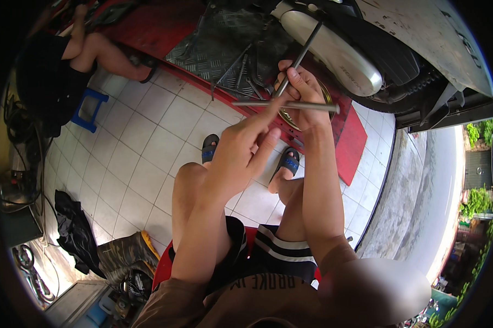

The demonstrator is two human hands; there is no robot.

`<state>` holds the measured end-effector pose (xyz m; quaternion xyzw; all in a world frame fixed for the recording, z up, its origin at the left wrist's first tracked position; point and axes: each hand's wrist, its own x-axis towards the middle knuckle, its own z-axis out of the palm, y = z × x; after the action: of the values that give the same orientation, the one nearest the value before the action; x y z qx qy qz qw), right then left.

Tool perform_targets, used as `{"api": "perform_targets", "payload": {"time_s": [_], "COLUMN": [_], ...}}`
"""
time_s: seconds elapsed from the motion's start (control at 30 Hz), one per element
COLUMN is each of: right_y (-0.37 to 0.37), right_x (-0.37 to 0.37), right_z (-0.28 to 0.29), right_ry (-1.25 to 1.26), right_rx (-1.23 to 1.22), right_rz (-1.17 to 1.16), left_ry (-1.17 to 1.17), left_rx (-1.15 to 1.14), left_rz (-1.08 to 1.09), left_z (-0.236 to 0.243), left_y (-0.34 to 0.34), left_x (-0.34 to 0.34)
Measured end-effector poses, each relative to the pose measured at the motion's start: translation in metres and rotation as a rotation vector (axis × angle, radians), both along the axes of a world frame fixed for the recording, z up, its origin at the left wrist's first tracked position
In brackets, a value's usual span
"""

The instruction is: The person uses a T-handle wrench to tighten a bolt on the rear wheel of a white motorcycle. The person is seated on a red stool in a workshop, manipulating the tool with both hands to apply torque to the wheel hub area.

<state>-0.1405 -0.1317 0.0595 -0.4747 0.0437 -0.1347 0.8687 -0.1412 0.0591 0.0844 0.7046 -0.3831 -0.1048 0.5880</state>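
Observation:
My right hand (pixel 306 90) is closed around a T-handle wrench (pixel 307 45), its thumb and fingers wrapped on the shaft near the cross handle. The shaft slants up and away toward the motorbike, while the cross handle lies level across my wrist side. My left hand (pixel 236 150) reaches in from the left with index finger stretched out and thumb apart. That fingertip is at the wrench's junction, touching or overlapping it; the other fingers curl loosely around nothing visible. Just under my right hand shows a round gold-rimmed dish (pixel 288 121), partly covered.
A motorbike with a silver engine cover (pixel 347 57) stands over a red platform (pixel 349 147). Several metal tools (pixel 242 71) lie on its dark tread plate (pixel 213 46). Another person (pixel 49 76) sits at left by a blue stool (pixel 89 109). Camouflage boots (pixel 127 257) stand lower left.

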Motion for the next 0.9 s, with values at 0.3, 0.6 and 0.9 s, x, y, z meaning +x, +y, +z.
{"api": "perform_targets", "payload": {"time_s": [0.3, 0.6, 0.9], "right_y": [0.001, -0.008, -0.005], "right_x": [-0.006, -0.006, -0.005], "right_z": [0.012, 0.012, 0.013], "right_ry": [-0.031, -0.045, -0.042], "right_rx": [0.012, 0.039, 0.013], "right_rz": [0.072, 0.152, 0.199], "left_ry": [0.199, 0.153, 0.246], "left_rx": [-0.194, 0.099, -0.068], "left_rz": [0.051, -0.059, -0.285], "left_z": [-0.009, -0.015, 0.006], "left_y": [-0.003, -0.004, -0.003], "left_x": [-0.008, -0.015, -0.024]}}
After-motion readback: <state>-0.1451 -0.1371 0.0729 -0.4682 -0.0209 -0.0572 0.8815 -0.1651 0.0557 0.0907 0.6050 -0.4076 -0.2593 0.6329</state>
